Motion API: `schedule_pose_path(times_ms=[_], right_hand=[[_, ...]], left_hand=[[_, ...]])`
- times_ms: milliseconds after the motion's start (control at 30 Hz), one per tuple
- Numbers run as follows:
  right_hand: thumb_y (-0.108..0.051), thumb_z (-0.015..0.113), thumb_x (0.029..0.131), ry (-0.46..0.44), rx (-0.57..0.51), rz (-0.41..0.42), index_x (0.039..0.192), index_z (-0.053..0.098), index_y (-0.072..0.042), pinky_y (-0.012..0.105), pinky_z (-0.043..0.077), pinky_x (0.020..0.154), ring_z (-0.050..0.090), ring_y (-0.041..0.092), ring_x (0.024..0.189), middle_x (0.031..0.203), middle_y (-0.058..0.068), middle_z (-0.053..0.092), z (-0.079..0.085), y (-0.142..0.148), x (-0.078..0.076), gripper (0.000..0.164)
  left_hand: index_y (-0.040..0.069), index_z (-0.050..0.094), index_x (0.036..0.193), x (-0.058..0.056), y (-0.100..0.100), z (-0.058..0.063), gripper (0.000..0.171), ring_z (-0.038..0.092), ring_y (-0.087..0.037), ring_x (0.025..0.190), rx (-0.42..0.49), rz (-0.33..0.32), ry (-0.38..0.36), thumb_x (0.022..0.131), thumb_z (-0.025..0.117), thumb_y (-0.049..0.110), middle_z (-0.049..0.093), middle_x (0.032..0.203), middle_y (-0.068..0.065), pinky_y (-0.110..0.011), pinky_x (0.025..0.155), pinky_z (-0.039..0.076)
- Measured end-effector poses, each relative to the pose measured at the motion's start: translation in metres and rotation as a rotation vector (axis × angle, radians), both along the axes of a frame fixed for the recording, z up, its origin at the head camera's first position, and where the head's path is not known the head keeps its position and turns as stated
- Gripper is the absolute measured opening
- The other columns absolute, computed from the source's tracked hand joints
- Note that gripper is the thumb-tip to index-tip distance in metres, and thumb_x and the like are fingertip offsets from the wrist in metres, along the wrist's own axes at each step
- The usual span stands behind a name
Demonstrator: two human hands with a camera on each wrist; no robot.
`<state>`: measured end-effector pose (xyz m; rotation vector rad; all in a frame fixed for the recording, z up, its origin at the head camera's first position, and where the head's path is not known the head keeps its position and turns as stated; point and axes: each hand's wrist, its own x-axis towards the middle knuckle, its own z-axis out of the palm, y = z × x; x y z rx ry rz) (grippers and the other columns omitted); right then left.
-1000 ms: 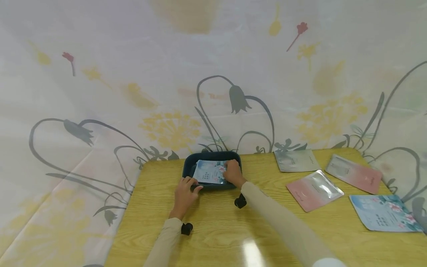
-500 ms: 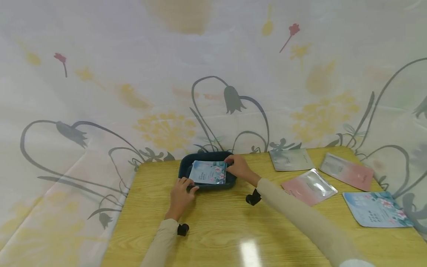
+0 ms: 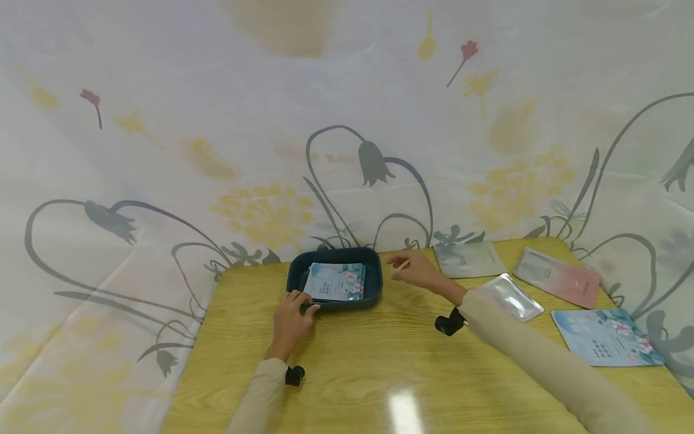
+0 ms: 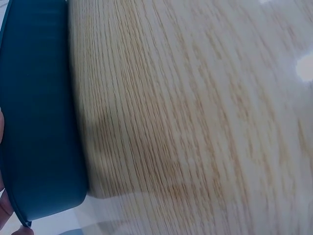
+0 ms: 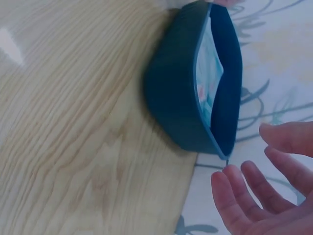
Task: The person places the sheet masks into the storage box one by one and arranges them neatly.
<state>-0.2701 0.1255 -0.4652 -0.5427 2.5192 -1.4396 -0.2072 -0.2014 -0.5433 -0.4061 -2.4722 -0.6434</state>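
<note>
A dark blue plastic basin (image 3: 373, 274) stands at the back of the wooden table. Inside it lies a small stack of sheet mask packets (image 3: 336, 281), the top one pale blue with pink flowers. My left hand (image 3: 290, 319) holds the basin's front left rim; only fingertips show beside the basin wall (image 4: 39, 107) in the left wrist view. Just right of the basin, my right hand (image 3: 420, 272) hovers with fingers loosely bent and apart. In the right wrist view this hand (image 5: 266, 188) holds nothing.
To the right lie a silver packet (image 3: 468, 259), a pink and silver packet (image 3: 558, 277), another shiny packet (image 3: 515, 298) partly hidden by the right arm, and a blue floral packet (image 3: 607, 337). A flower-patterned cloth (image 3: 260, 108) hangs behind the table (image 3: 352, 374).
My right hand has let go of the top packet and drawn out of the basin to the right. The left hand has stayed at the rim. The head view has shifted slightly.
</note>
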Motion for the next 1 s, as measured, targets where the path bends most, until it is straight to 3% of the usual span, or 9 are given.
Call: schedule_pose_path(times_ms=[133,333,700,1000], right_hand=[[-0.006,0.067,0.084,-0.039,-0.019,0.019,0.117,0.062,0.0,0.043,0.052,0.068,0.062,0.026,0.084,0.106,0.017,0.06,0.005,0.015,0.005,0.034],[-0.01,0.067,0.087,-0.062,0.024,0.052,0.12,0.06,0.0,0.044,0.051,0.071,0.061,0.026,0.09,0.111,0.018,0.059,0.014,0.039,0.011,0.036],[-0.012,0.066,0.088,-0.106,0.023,0.023,0.124,0.056,0.003,0.039,0.05,0.071,0.061,0.026,0.093,0.114,0.019,0.058,0.013,0.077,0.022,0.041],[-0.01,0.064,0.089,-0.135,0.037,-0.026,0.124,0.055,0.005,0.045,0.05,0.075,0.062,0.03,0.093,0.114,0.023,0.057,0.014,0.104,0.03,0.039]], left_hand=[[0.012,0.062,0.079,0.002,0.001,0.001,0.021,0.045,-0.021,0.071,0.011,-0.013,0.021,0.074,0.082,0.016,0.053,0.08,-0.002,-0.038,0.059,0.045],[0.012,0.062,0.078,0.002,0.001,0.002,0.022,0.045,-0.021,0.071,0.011,-0.015,0.043,0.073,0.082,0.015,0.054,0.08,-0.002,-0.038,0.059,0.045],[0.01,0.062,0.078,0.003,0.001,0.0,0.021,0.042,-0.02,0.07,0.016,-0.016,0.034,0.073,0.082,0.013,0.054,0.079,-0.003,-0.037,0.059,0.044],[0.011,0.062,0.078,0.003,0.002,0.003,0.022,0.042,-0.019,0.069,0.02,-0.037,0.069,0.072,0.083,0.013,0.054,0.079,-0.003,-0.036,0.058,0.043]])
